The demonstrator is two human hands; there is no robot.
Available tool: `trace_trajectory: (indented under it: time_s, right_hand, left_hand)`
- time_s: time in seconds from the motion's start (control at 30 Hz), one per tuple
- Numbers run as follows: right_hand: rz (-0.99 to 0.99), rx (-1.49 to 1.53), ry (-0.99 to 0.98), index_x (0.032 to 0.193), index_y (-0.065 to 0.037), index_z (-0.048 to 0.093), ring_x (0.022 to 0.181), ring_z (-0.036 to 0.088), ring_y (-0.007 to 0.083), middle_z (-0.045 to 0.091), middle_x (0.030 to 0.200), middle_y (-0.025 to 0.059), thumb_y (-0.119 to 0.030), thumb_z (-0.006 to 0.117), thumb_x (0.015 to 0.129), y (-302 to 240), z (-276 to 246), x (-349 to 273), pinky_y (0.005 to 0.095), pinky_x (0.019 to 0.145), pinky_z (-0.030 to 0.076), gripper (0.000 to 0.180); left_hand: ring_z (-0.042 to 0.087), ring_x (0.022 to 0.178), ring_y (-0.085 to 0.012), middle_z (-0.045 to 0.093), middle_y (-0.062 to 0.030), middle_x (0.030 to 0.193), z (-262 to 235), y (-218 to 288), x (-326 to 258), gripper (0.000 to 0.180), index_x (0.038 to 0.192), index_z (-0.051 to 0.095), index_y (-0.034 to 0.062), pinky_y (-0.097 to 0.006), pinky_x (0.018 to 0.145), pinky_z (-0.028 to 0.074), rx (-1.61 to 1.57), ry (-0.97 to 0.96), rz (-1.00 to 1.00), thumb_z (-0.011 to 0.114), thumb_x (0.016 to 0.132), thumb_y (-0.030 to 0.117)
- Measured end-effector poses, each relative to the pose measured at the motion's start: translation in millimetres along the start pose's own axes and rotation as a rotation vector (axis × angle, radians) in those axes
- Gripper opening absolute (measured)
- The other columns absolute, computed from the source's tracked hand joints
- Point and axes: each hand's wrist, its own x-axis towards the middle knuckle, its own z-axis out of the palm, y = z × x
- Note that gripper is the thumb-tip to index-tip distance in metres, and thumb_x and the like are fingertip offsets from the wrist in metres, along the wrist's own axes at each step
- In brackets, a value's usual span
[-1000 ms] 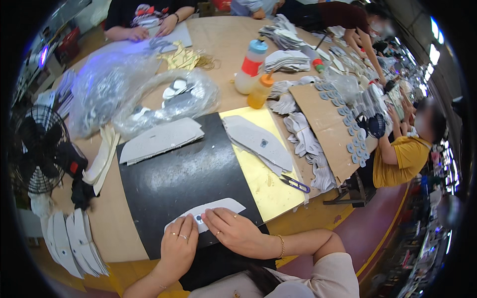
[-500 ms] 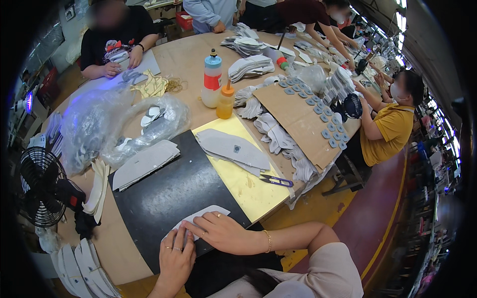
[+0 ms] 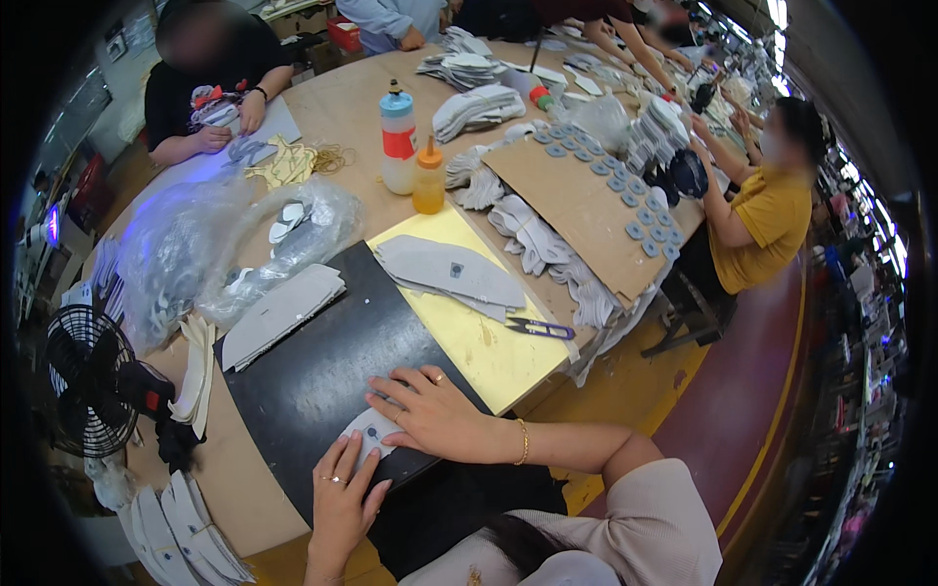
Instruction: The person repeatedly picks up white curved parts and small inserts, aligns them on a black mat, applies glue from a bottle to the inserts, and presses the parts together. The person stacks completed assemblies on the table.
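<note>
Evidently, the pale, dark-marked cut panel (image 3: 368, 431) lies on the black mat (image 3: 322, 356) beneath both hands, its long axis slanting away rightward, the left hand (image 3: 342, 490) on its nearer end, the right hand (image 3: 428, 414) covering the farther, each grip flattened and loosely spread.

The head view comes from the left of two fisheye cameras worn side by side on the person's head. It looks down and forward over the desk (image 3: 256, 459), with the beige sleeve (image 3: 664, 523) nearest, the pale cut piece (image 3: 362, 424) close in front, the black fan (image 3: 88, 376) at left and the reddish aisle floor (image 3: 728, 410) at right.
</note>
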Motion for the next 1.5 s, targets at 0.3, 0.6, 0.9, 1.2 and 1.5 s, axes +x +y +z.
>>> trace_trajectory:
  time_s: [0.3, 0.6, 0.9, 1.2, 1.5]
  right_hand:
    - [0.094, 0.395, -0.036, 0.102, -0.008, 0.067, 0.094, 0.064, 0.0246, 0.067, 0.102, 0.0068, -0.019, 0.071, 0.089, -1.1, -27.2, 6.4, 0.0364, 0.084, 0.048, 0.017]
    - [0.597, 0.411, 0.426, 0.109, -0.001, 0.071, 0.086, 0.065, 0.0155, 0.070, 0.096, 0.0072, -0.015, 0.075, 0.090, 108.3, -89.1, 11.5, 0.0264, 0.073, 0.052, 0.024]
    - [0.883, -0.553, 0.662, 0.110, -0.006, 0.073, 0.105, 0.062, 0.0328, 0.065, 0.114, 0.0130, -0.022, 0.070, 0.091, 199.4, -152.2, -97.3, 0.0453, 0.093, 0.047, 0.025]
    - [1.125, -0.800, 0.397, 0.111, -0.007, 0.076, 0.118, 0.056, 0.0295, 0.061, 0.128, 0.0112, -0.040, 0.072, 0.089, 219.0, -160.9, -117.0, 0.0497, 0.094, 0.043, 0.040]
    - [0.922, -0.781, 0.323, 0.098, -0.004, 0.077, 0.090, 0.067, 0.0283, 0.069, 0.100, 0.0084, -0.028, 0.072, 0.089, 220.1, -176.5, -112.9, 0.0400, 0.081, 0.050, 0.025]
  left_hand:
    - [0.051, 0.131, -0.0357, 0.053, -0.0206, 0.142, 7.7, -24.3, -24.9, 0.035, 0.132, 0.058, 0.0013, -0.045, 0.112, 0.038, -0.361, 0.508, -0.277, 0.056, 0.101, 0.015]
    - [0.049, 0.133, -0.0333, 0.051, -0.0179, 0.143, -5.7, -34.0, -6.6, 0.038, 0.137, 0.054, 0.0011, -0.043, 0.114, 0.034, -0.306, 0.492, -0.334, 0.057, 0.100, 0.012]
    - [0.050, 0.132, -0.0317, 0.053, -0.0174, 0.140, -47.5, -86.5, 41.7, 0.039, 0.136, 0.057, -0.0008, -0.040, 0.112, 0.036, -0.036, 0.520, -0.378, 0.060, 0.099, 0.009]
    - [0.047, 0.134, -0.0318, 0.050, -0.0160, 0.143, -39.8, -144.6, 83.5, 0.044, 0.137, 0.057, -0.0002, -0.040, 0.113, 0.034, 0.131, 0.471, -0.381, 0.065, 0.097, 0.016]
    - [0.047, 0.134, -0.0364, 0.048, -0.0193, 0.145, -40.8, -145.9, 94.0, 0.045, 0.133, 0.059, -0.0025, -0.043, 0.111, 0.039, 0.134, 0.399, -0.409, 0.070, 0.093, 0.017]
